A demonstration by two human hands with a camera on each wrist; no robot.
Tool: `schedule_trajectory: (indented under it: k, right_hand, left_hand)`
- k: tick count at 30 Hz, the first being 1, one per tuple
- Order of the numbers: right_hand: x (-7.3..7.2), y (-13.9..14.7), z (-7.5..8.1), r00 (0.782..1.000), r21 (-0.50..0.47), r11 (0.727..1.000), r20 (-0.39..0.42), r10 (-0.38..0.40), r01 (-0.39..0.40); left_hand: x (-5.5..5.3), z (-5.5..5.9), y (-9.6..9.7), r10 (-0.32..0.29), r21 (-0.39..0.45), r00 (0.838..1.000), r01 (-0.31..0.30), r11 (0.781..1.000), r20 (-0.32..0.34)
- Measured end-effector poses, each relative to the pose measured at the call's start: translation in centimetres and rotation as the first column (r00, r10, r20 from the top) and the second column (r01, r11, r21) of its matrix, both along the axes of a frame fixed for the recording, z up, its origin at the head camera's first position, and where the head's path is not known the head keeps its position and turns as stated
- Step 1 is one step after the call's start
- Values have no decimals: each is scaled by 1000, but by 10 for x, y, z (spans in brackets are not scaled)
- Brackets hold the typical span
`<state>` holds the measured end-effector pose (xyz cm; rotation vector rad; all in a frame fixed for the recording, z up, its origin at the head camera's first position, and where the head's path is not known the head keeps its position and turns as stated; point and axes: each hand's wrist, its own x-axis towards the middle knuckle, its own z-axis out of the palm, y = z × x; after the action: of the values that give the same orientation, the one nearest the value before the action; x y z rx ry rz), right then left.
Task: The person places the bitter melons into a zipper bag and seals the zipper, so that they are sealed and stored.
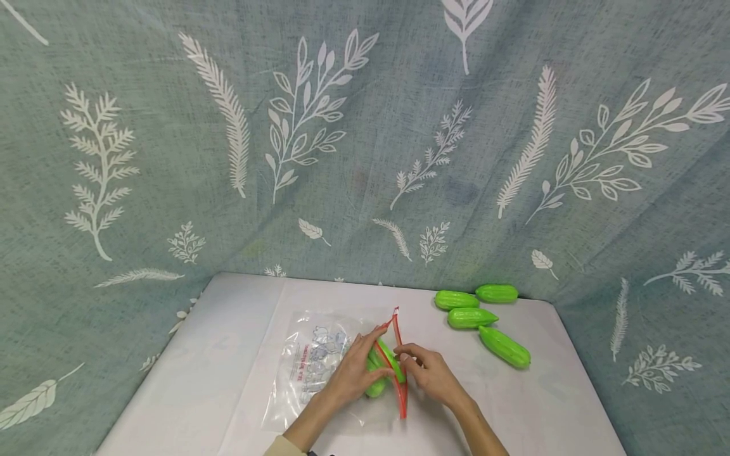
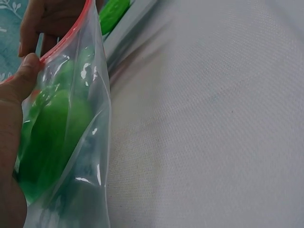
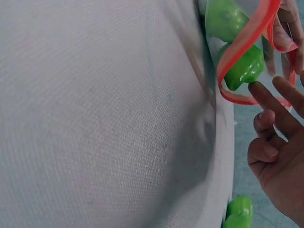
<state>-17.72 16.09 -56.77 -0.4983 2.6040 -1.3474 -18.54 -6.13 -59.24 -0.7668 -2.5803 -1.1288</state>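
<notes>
A clear zip bag (image 1: 296,380) with a red-edged mouth and printed drawings lies on the table. Shiny green, cucumber-shaped pieces are inside; one, a green cucumber (image 3: 244,69), sits right at the mouth. My left hand (image 1: 358,367) spans the bag and holds its upper edge, the thumb (image 2: 28,71) against the red strip (image 2: 66,38). At the opening, my right hand (image 1: 428,373) reaches toward that cucumber with two fingers extended, one fingertip (image 3: 256,89) at its end. The other fingers of that hand are bent.
Several more green cucumbers (image 1: 504,347) lie at the table's back right. The white table (image 1: 239,329) ends at a grey-green curtain (image 1: 353,158) printed with white leaves, which hangs behind and along both sides.
</notes>
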Motion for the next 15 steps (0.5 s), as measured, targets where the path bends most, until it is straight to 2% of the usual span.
schedule_trajectory:
  k: [5, 15]
  right_hand:
    - [0, 0, 0, 1000, -25, 1000, 2, 5, -5]
    - [0, 0, 1, 1000, -45, 999, 9, 6, -6]
  left_hand:
    - [0, 2, 0, -14, 4, 1000, 14, 1000, -21]
    - [-1, 3, 0, -28, 8, 1000, 28, 1000, 7]
